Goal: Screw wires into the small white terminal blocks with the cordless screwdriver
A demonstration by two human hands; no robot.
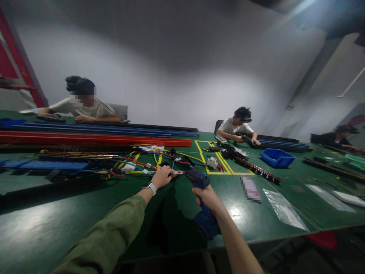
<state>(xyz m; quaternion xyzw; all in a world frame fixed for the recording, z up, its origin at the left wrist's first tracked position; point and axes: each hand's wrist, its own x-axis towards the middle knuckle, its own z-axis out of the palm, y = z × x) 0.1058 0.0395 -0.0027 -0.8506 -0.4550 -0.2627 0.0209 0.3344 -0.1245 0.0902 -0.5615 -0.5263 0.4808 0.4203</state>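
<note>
In the head view, a glossy green tabletop (239, 224) carries thin, tangled, coloured wires (134, 160). The right grip (209, 198) is wrapped round the handle of a chunky, dark blue power drill (199, 178), whose body sits above it. The left grip (162, 177) pinches a small, flat, whitish part (178, 172), just beside the drill's nose.

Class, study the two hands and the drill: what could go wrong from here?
The power drill in the right hand points toward the left hand, so a slip might injure its fingers.
The small white part is held only by fingertips and could twist loose.
Loose wires nearby might snag.
</note>
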